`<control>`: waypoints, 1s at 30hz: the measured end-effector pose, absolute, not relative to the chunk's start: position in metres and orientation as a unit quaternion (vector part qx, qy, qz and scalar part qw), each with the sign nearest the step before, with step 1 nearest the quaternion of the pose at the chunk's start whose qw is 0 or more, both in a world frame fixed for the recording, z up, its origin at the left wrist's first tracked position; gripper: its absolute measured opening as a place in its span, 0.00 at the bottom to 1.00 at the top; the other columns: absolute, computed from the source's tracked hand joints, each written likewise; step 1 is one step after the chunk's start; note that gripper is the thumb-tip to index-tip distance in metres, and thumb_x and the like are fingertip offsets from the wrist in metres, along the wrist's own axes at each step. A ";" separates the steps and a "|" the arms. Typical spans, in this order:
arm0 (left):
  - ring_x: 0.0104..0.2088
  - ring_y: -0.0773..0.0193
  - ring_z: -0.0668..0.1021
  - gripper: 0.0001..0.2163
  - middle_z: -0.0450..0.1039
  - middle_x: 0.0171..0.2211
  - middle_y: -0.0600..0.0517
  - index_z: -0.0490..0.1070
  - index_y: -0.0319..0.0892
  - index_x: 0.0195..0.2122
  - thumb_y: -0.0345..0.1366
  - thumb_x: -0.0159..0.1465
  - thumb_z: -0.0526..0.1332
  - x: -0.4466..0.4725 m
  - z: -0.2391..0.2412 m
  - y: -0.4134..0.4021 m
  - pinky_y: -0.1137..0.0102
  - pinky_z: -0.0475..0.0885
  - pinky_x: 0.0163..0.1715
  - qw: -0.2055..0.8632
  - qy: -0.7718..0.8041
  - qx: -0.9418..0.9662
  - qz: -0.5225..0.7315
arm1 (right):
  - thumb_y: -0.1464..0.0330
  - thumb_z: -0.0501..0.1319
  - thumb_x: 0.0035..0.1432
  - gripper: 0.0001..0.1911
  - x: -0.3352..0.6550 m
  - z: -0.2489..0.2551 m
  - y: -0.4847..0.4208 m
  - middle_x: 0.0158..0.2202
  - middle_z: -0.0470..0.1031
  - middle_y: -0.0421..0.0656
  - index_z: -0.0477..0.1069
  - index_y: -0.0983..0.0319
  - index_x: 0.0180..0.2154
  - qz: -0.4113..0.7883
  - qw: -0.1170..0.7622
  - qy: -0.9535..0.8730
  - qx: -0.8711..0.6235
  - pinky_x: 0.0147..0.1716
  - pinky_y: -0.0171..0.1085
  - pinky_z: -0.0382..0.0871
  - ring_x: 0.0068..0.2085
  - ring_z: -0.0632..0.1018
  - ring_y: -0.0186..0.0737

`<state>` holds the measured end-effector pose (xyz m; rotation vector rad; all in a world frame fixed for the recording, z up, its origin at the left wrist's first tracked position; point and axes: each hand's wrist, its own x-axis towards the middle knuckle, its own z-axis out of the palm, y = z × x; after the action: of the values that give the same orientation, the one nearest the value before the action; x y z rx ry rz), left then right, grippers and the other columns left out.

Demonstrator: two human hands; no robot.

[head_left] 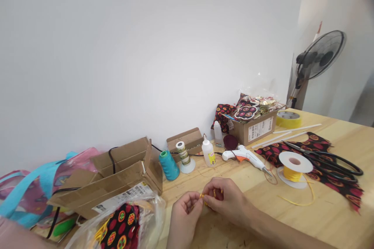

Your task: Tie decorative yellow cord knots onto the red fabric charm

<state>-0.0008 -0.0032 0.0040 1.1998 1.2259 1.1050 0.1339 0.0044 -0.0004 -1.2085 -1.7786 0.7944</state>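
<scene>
My left hand [184, 212] and my right hand [226, 198] meet low over the wooden table [336, 210], fingers pinched together on a small piece of yellow cord [203, 197]. Most of the cord is hidden inside my fingers. To the right lies a white spool of yellow cord [293, 167] with a loose strand trailing toward the front. A white glue gun [247, 155] rests just behind my right hand.
Black scissors [333, 159] lie on patterned fabric [336, 179] at right. A teal thread cone [168, 164], glue bottle [208, 152], open cardboard boxes [117, 179], a box of trimmings [254, 124], yellow tape [288, 119] and a fan [318, 56] stand around.
</scene>
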 end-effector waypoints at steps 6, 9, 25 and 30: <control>0.17 0.72 0.65 0.08 0.67 0.14 0.56 0.70 0.36 0.19 0.36 0.40 0.64 -0.003 0.002 -0.002 0.78 0.58 0.18 0.523 0.527 0.497 0.449 | 0.73 0.56 0.44 0.05 0.135 0.004 0.003 0.19 0.66 0.36 0.70 0.61 0.25 0.281 0.390 -0.734 -0.479 0.20 0.28 0.54 0.21 0.64 0.29; 0.16 0.73 0.64 0.09 0.67 0.13 0.56 0.71 0.36 0.20 0.37 0.41 0.64 -0.003 0.002 -0.002 0.79 0.56 0.16 0.528 0.531 0.494 0.442 | 0.74 0.56 0.43 0.05 0.136 0.007 0.002 0.20 0.67 0.36 0.69 0.61 0.25 0.267 0.377 -0.748 -0.477 0.20 0.27 0.54 0.21 0.64 0.29; 0.08 0.79 0.50 0.15 0.48 0.04 0.65 0.73 0.36 0.20 0.42 0.35 0.67 -0.004 0.002 -0.002 0.79 0.45 0.09 0.590 0.553 0.383 0.446 | 0.72 0.52 0.47 0.07 0.136 -0.007 0.008 0.18 0.69 0.37 0.68 0.63 0.24 0.339 0.383 -0.698 -0.501 0.19 0.27 0.54 0.20 0.66 0.29; 0.07 0.80 0.50 0.15 0.49 0.03 0.64 0.73 0.36 0.20 0.41 0.34 0.67 -0.006 0.003 -0.001 0.80 0.43 0.08 0.592 0.545 0.392 0.446 | 0.72 0.53 0.46 0.05 0.138 -0.013 0.011 0.17 0.67 0.36 0.66 0.63 0.23 0.365 0.410 -0.669 -0.501 0.18 0.27 0.55 0.19 0.65 0.28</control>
<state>-0.0057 -0.0012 0.0031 0.9127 1.2664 1.0377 0.1375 0.0115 -0.0126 -1.2623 -1.6843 0.9179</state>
